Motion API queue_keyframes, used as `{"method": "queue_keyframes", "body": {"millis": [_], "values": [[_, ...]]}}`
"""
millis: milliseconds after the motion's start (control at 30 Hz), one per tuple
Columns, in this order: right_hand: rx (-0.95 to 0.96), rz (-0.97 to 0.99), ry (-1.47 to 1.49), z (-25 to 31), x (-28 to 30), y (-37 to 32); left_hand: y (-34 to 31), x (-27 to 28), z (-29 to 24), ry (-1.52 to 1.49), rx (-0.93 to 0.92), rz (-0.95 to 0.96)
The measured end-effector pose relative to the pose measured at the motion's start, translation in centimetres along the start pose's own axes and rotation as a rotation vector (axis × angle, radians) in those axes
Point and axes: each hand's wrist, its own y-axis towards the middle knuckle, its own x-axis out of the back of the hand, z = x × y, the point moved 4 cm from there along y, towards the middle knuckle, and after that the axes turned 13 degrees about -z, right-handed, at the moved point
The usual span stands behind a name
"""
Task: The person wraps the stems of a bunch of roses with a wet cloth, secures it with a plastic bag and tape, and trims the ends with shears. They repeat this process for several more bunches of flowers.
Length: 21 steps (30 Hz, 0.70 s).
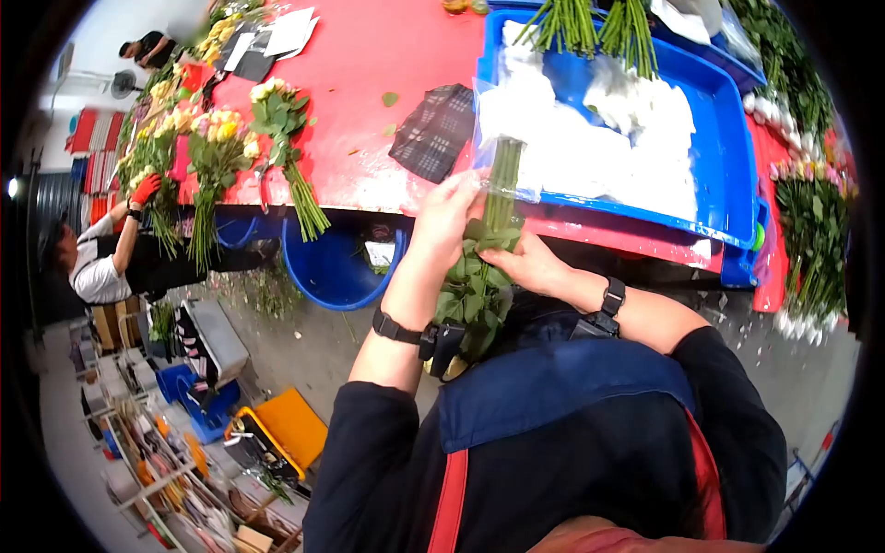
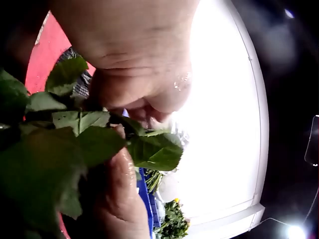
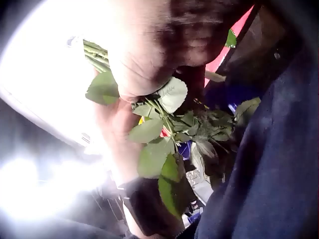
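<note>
A leafy flower bunch lies in front of my body, its green stems pointing away toward the table. Clear plastic surrounds the stem ends. My left hand pinches the plastic's edge along the left of the stems; its fingertips are partly hidden. From the right, my right hand grips the bunch where leaves meet bare stems. Leaves spill out below that hand in the right wrist view. In the left wrist view, leaves cover part of both hands.
A blue tray with wet-looking white pads stands ahead on the red table. Bunches of roses line the left edge, above a blue bucket. Another person works at left. Wrapped bunches stand right.
</note>
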Motion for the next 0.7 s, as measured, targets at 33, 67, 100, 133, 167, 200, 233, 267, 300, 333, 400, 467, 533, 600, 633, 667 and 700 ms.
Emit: {"method": "queue_keyframes", "body": {"millis": [33,67,100,133,167,200,233,267,300,333,400,467,533,600,633,667,700], "values": [[-0.009,0.037,-0.003,-0.2,0.1,-0.1,-0.6,-0.2,0.3,-0.010,-0.009,0.031],[-0.033,0.046,-0.048,-0.3,0.5,-0.3,-1.3,-1.3,0.5,0.038,-0.091,0.134],[0.061,0.060,-0.108,-0.1,0.8,-0.5,-1.7,-1.8,1.0,0.272,-0.152,0.162],[0.156,0.075,-0.171,0.1,1.3,-0.7,-1.8,-2.3,1.1,0.299,-0.187,0.144],[0.250,0.091,-0.236,0.3,1.9,-1.0,-2.0,-2.8,1.1,0.324,-0.225,0.125],[0.097,0.133,-0.545,0.3,3.4,-1.3,-2.1,-3.3,1.2,0.329,-0.193,0.119],[-0.020,0.291,-0.768,5.0,4.5,-2.5,-2.2,-3.8,1.4,0.336,-0.158,0.112],[-0.050,0.187,-0.678,7.3,6.3,-3.4,-2.3,-4.2,1.6,0.345,-0.124,0.105],[-0.078,0.084,-0.591,8.1,8.3,-4.3,-2.3,-4.9,1.6,0.374,-0.145,0.111],[-0.042,-0.130,-0.434,8.0,10.7,-4.2,-2.3,-5.7,1.7,0.398,-0.168,0.115],[0.031,-0.450,-0.149,6.8,13.1,-4.6,-1.9,-6.9,2.9,0.518,-0.146,0.180],[0.030,-0.485,-0.057,5.9,14.0,-5.5,-2.3,-9.4,3.8,0.500,-0.151,0.220],[0.220,-0.531,-0.274,5.5,15.6,-7.2,-3.3,-11.9,4.4,0.380,-0.074,0.298],[0.441,-0.545,-0.644,6.1,16.8,-9.0,-4.3,-14.9,5.3,0.405,-0.017,0.391],[0.434,-0.492,-0.765,6.3,17.1,-10.0,-5.0,-16.7,6.3,0.504,-0.044,0.328],[0.272,-0.525,-0.759,5.0,17.9,-10.8,-5.6,-18.4,7.3,0.602,-0.064,0.265],[0.355,-0.445,-0.883,4.9,18.9,-11.7,-6.1,-19.8,8.3,0.662,-0.062,0.214]]}}
